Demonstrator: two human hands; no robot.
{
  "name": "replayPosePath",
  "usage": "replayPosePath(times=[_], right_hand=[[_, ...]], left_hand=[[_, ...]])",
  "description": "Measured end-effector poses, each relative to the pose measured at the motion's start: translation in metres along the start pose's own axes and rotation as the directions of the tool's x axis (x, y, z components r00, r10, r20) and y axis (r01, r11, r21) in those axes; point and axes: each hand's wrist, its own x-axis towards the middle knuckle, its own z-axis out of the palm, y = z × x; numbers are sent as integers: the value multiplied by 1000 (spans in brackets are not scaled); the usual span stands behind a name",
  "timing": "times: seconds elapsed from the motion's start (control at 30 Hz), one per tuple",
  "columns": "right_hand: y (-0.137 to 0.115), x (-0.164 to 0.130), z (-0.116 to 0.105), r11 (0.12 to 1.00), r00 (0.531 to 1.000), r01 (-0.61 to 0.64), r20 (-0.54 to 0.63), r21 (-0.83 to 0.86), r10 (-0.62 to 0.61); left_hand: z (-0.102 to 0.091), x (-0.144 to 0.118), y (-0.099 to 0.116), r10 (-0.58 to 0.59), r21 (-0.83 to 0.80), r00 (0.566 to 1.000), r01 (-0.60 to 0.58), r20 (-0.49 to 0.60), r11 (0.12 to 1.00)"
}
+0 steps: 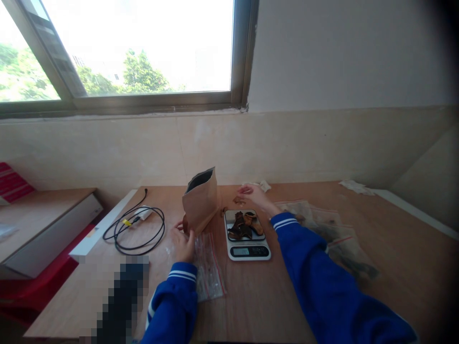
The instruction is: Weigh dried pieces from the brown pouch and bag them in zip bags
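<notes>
- Two hands at work: my left hand (184, 244) grips the open paper bag (201, 200) at its base, upright on the table (265, 296).
- My right hand (255, 196) pinches a brown piece (238, 201) just behind the scale (247, 235).

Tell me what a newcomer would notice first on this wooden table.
Probably the open brown paper bag standing mid-table, its base steadied by the left hand. Right beside it sits a white kitchen scale piled with dark dried pieces, the right hand just behind it. A coiled black cable lies left.
</notes>
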Motion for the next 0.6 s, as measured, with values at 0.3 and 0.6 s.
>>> replayPosePath(times=[0.3, 0.6], right_hand=[[-6, -25, 40, 996, 972, 19, 233, -84, 1], [-5, -32, 11, 925, 993, 78, 111, -373, -39]], left_hand=[[1, 0, 0, -19, -15, 1000, 19, 1, 1000], [-3, -2, 6, 30, 89, 1000, -30, 4, 996]])
